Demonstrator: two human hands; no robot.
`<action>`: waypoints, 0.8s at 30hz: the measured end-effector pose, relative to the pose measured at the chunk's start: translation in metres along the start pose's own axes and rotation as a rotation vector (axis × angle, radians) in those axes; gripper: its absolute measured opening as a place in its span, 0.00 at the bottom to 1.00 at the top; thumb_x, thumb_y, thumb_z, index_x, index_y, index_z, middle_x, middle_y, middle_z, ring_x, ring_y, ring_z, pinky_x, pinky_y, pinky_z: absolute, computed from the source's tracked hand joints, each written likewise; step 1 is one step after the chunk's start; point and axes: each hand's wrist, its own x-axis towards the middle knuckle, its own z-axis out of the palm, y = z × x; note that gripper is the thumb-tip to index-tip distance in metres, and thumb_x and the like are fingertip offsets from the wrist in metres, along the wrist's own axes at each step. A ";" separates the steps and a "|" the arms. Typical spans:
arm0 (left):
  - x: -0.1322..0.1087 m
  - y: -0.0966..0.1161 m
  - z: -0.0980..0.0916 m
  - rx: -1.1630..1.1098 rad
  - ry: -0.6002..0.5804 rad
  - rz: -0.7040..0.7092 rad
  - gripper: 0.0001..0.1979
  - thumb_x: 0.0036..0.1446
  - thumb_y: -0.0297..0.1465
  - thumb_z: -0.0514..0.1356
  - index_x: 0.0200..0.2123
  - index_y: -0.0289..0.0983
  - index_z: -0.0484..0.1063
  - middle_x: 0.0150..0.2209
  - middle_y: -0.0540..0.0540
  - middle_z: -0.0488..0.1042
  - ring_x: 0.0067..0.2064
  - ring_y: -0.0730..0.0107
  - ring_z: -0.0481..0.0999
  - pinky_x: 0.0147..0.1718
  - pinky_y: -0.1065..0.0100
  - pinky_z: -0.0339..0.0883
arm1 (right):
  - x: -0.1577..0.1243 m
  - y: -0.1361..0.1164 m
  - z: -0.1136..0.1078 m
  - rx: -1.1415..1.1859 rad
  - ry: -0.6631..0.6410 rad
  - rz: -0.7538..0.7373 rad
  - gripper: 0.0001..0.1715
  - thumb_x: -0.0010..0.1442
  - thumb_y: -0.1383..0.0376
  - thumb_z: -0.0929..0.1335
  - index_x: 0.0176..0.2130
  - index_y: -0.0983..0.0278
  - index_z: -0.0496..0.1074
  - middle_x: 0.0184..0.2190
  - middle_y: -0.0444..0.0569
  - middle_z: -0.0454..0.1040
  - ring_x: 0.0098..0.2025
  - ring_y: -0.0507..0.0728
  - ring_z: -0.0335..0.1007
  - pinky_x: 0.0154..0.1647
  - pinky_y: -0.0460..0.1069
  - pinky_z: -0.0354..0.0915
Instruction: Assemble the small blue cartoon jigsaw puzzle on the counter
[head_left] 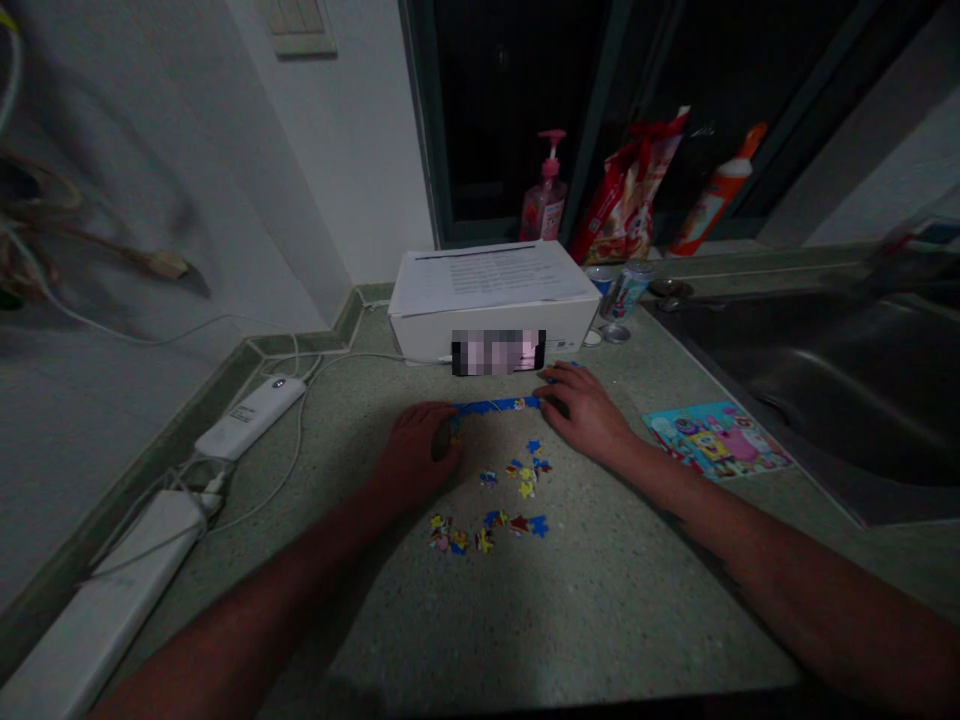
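Observation:
A narrow strip of joined blue-edged jigsaw pieces (495, 405) lies across the stone countertop (600, 620). My left hand (412, 455) grips its left end with curled fingers, and a dark patch under them is too shadowed to make out. My right hand (581, 410) lies over the right end of the strip. Below the strip sit two loose clusters of small jigsaw pieces (521, 472) (486, 532), apart from both hands. A printed cartoon puzzle picture (716, 440) lies to the right of my right hand.
A white box (491, 310) topped with printed paper stands behind the strip, with a blurred object (499, 352) against it. A drinks can (626, 290) stands beside it. A steel sink (810, 380) lies right. White power strips (251, 418) and cables run along the left wall.

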 end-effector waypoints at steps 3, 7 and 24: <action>0.000 0.001 0.000 0.005 -0.002 -0.005 0.23 0.63 0.33 0.63 0.61 0.38 0.74 0.59 0.37 0.79 0.63 0.46 0.76 0.68 0.41 0.67 | 0.000 0.000 0.000 -0.001 -0.001 -0.010 0.14 0.69 0.64 0.68 0.48 0.61 0.84 0.58 0.59 0.81 0.68 0.72 0.69 0.70 0.74 0.63; 0.000 0.002 -0.001 0.001 -0.018 -0.007 0.23 0.63 0.33 0.63 0.61 0.38 0.73 0.59 0.37 0.79 0.63 0.46 0.76 0.68 0.41 0.66 | 0.000 0.000 0.000 -0.002 0.008 -0.015 0.14 0.69 0.64 0.68 0.48 0.62 0.83 0.59 0.59 0.81 0.68 0.72 0.68 0.70 0.74 0.64; 0.001 -0.005 -0.004 -0.104 0.115 -0.100 0.12 0.66 0.30 0.61 0.51 0.41 0.79 0.51 0.41 0.83 0.56 0.53 0.81 0.61 0.48 0.75 | 0.005 -0.007 -0.012 0.074 0.095 -0.012 0.20 0.73 0.60 0.64 0.48 0.62 0.85 0.56 0.58 0.83 0.67 0.72 0.71 0.69 0.73 0.65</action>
